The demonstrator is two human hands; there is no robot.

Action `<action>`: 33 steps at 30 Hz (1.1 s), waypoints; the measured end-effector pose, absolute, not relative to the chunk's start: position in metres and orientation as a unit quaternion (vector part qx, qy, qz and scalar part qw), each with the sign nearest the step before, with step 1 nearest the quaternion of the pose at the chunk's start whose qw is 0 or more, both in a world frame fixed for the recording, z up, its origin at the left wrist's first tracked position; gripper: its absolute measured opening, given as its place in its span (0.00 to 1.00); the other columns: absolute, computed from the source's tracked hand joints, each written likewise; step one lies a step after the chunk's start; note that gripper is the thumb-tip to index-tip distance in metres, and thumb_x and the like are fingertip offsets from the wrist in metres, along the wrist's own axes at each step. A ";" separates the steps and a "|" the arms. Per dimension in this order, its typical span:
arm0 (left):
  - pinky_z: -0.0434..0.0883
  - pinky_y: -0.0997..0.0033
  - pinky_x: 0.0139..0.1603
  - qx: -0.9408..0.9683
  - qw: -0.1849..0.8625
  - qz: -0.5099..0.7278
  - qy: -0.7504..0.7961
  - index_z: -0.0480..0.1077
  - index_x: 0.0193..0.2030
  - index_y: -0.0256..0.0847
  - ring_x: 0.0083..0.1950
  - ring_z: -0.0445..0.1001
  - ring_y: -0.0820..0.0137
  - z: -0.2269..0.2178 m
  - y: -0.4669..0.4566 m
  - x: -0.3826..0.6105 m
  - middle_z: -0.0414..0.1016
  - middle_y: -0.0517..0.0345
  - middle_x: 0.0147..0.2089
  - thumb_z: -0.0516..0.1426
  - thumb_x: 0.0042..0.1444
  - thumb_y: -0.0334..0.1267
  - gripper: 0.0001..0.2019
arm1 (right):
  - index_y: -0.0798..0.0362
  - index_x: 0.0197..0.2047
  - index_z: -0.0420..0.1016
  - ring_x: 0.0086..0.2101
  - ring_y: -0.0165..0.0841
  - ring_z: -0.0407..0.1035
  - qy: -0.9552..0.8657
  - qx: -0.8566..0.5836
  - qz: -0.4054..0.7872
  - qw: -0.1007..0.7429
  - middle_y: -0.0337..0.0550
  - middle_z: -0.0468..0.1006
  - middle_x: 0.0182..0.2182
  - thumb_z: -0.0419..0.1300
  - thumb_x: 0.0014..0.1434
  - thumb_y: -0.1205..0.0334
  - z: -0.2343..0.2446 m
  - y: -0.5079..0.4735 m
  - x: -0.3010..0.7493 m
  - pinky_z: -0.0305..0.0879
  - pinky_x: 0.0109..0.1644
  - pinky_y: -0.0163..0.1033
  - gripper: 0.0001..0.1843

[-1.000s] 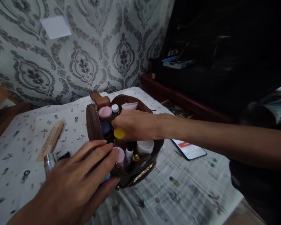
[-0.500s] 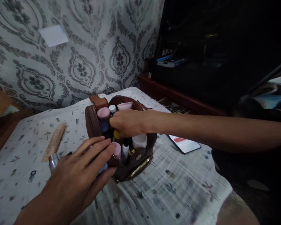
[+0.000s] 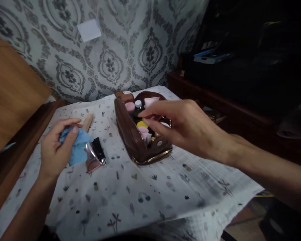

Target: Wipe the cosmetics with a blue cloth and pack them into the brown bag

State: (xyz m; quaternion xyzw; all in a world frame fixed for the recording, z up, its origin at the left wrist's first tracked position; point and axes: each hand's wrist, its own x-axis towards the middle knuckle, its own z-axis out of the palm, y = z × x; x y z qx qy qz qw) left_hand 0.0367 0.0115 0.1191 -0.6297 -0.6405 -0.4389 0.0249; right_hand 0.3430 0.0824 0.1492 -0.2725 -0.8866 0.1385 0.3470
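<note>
A brown toiletry bag (image 3: 130, 137) stands open on a patterned white cloth (image 3: 150, 194), packed with several small bottles and jars, among them a yellow cap (image 3: 141, 124) and a pink cap (image 3: 129, 106). My right hand (image 3: 180, 125) hovers just over the bag's right side with fingers loosely spread and nothing in them. My left hand (image 3: 56, 144) is to the left of the bag, fingers pinched on a blue cloth (image 3: 77, 147). A metallic tube with a black cap (image 3: 94, 155) lies on the cloth beside that hand.
A beige tube (image 3: 87, 121) lies behind my left hand. A wooden board (image 3: 12, 90) stands at the left, patterned wallpaper (image 3: 120, 50) behind. Dark wooden furniture (image 3: 215, 103) with clutter runs along the right. The cloth's front edge hangs over the table.
My left hand left the bag's near side and moved left, now holding the blue cloth. My right hand lifted out of the bag. The view swung left and the phone is out of sight.
</note>
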 end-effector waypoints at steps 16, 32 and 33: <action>0.71 0.49 0.62 -0.684 0.045 -0.259 -0.680 0.71 0.56 0.42 0.64 0.66 0.53 -0.015 -0.016 -0.008 0.69 0.45 0.62 0.50 0.66 0.47 0.19 | 0.58 0.59 0.69 0.51 0.47 0.74 -0.865 -0.415 0.265 0.097 0.57 0.76 0.52 0.57 0.68 0.56 0.042 0.024 0.179 0.69 0.49 0.45 0.21; 0.67 0.53 0.56 -0.785 0.140 -0.348 -0.492 0.75 0.39 0.44 0.50 0.76 0.59 0.019 0.019 0.045 0.80 0.53 0.41 0.48 0.68 0.38 0.15 | 0.55 0.29 0.69 0.21 0.24 0.59 -0.529 -0.320 0.701 0.356 0.32 0.66 0.20 0.67 0.52 0.50 -0.007 0.053 0.172 0.57 0.27 0.31 0.18; 0.66 0.53 0.56 -0.780 0.158 -0.348 -0.496 0.75 0.38 0.43 0.50 0.76 0.58 0.019 0.022 0.038 0.80 0.52 0.39 0.48 0.67 0.37 0.14 | 0.55 0.28 0.70 0.22 0.24 0.60 -0.514 -0.291 0.729 0.346 0.33 0.67 0.20 0.69 0.50 0.49 -0.006 0.051 0.173 0.56 0.27 0.30 0.19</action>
